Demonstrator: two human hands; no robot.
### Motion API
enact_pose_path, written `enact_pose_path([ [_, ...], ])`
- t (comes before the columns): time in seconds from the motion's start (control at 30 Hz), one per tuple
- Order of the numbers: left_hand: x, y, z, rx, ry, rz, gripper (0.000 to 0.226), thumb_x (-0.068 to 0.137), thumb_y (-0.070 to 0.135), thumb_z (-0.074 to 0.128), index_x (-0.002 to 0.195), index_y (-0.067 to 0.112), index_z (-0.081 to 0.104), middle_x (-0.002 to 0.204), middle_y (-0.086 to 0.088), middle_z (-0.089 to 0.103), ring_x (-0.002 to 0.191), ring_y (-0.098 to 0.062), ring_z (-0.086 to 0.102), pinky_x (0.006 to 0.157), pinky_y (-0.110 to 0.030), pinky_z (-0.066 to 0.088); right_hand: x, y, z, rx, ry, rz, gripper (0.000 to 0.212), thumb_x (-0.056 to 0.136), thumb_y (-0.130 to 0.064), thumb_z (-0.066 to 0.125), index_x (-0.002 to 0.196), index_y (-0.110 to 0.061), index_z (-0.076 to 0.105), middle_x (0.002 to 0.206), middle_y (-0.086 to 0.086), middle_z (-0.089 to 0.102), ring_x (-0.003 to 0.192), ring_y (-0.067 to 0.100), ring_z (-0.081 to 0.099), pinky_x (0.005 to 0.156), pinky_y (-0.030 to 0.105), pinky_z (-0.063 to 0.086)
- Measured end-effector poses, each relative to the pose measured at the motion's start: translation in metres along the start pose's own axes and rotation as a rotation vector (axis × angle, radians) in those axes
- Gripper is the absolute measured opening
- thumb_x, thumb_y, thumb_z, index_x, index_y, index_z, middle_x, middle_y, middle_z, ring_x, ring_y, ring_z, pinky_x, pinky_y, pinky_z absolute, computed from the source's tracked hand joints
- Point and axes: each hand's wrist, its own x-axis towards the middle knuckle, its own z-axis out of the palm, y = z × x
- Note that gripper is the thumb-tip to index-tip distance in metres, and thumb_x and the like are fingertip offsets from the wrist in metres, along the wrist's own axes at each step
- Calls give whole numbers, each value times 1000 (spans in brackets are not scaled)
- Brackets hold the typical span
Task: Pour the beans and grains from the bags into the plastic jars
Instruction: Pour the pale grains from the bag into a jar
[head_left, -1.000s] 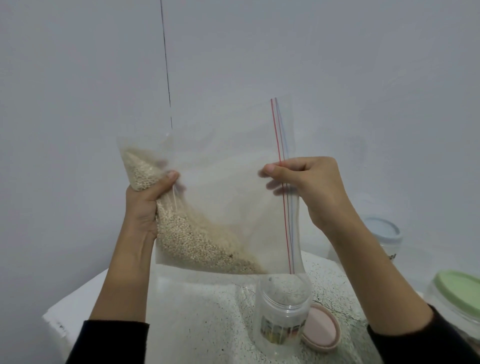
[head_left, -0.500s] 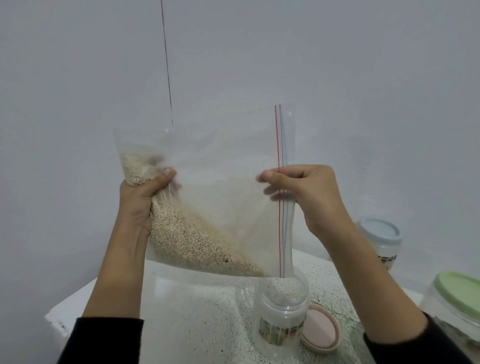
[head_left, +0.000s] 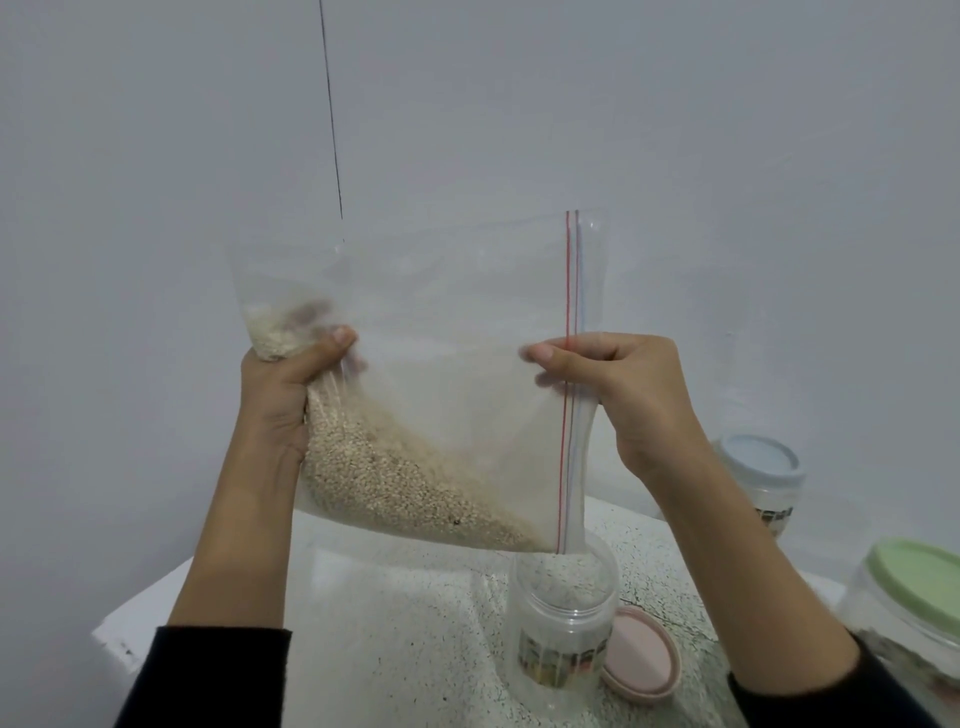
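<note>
Pale grey wall fills the background, above a white speckled table (head_left: 395, 623). Curled fingers of the left hand (head_left: 283, 395) grip the bottom corner of a clear zip bag (head_left: 441, 338), while the right hand (head_left: 623, 389) pinches its red-and-blue zip strip between thumb and fingers. Tilted, the bag holds pale grains (head_left: 384, 478) banked toward its lower corner, which hangs just over the mouth of an open plastic jar (head_left: 563, 618). A pink lid (head_left: 644, 657) lies touching that jar. A blue-lidded jar (head_left: 758, 483) and a green-lidded jar (head_left: 909, 613) stand further right.
</note>
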Motion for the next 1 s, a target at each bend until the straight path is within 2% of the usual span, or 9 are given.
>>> enact_pose_path([
  [0.13, 2, 1, 1, 1, -24, 3, 29, 71, -1, 67, 96, 14, 63, 62, 6, 69, 52, -9, 65, 53, -22, 55, -1, 0, 0, 19, 13, 11, 14, 69, -17, 80, 79, -9, 77, 81, 18, 73, 73, 21, 68, 95, 40, 51],
  [0.2, 2, 2, 1, 7, -35, 15, 32, 67, 3, 68, 96, 14, 63, 63, 6, 69, 52, -9, 65, 53, -22, 54, -1, -1, 0, 20, 10, 9, 14, 69, -17, 80, 79, -9, 77, 81, 18, 73, 72, 20, 68, 95, 40, 51],
  [0.33, 4, 4, 1, 19, -33, 33, 28, 75, -4, 65, 95, 14, 62, 61, 5, 69, 50, -9, 65, 53, -22, 54, -2, -3, 0, 26, 4, 6, 14, 69, -18, 79, 80, -9, 77, 81, 18, 73, 73, 19, 68, 97, 40, 50],
  [0.63, 5, 5, 3, 21, -32, 51, 27, 77, -8, 63, 98, 9, 62, 57, 6, 68, 49, -6, 64, 52, -20, 53, -5, -1, 0, 44, -12, 9, 25, 61, -25, 79, 79, -9, 77, 81, 18, 73, 74, 20, 67, 92, 40, 50],
  [0.67, 5, 6, 4, 11, -34, 46, 32, 73, -5, 66, 103, 3, 61, 57, 6, 68, 49, -6, 63, 51, -20, 53, -5, 0, 0, 51, -11, 9, 28, 58, -28, 79, 79, -10, 78, 81, 18, 73, 74, 21, 67, 93, 41, 49],
  [0.73, 4, 8, 5, 4, -34, 43, 62, 57, 8, 75, 114, -7, 55, 56, 6, 67, 51, -6, 64, 51, -19, 52, -5, 1, 0, 62, -7, 5, 29, 55, -31, 78, 77, -12, 78, 81, 17, 73, 74, 20, 67, 93, 40, 50],
  [0.8, 5, 8, 6, 17, -23, 42, 77, 46, 16, 79, 114, -7, 54, 56, 6, 67, 52, -6, 64, 51, -20, 52, -4, 1, -1, 69, -7, 3, 29, 55, -30, 78, 77, -11, 78, 81, 16, 73, 73, 19, 67, 91, 37, 51],
  [0.93, 7, 7, 7, 21, -15, 42, 45, 66, 1, 70, 109, -2, 58, 58, 7, 68, 54, -5, 65, 53, -20, 53, -4, 4, -3, 81, 0, 0, 32, 55, -30, 78, 80, -9, 77, 80, 12, 74, 76, 17, 69, 84, 28, 51],
  [1.0, 8, 6, 6, 25, -13, 46, 39, 65, 1, 70, 103, 3, 61, 60, 7, 69, 56, -6, 65, 55, -20, 53, -4, 5, -3, 91, 4, 3, 33, 54, -30, 78, 80, -9, 77, 80, 10, 74, 79, 17, 70, 86, 27, 51],
])
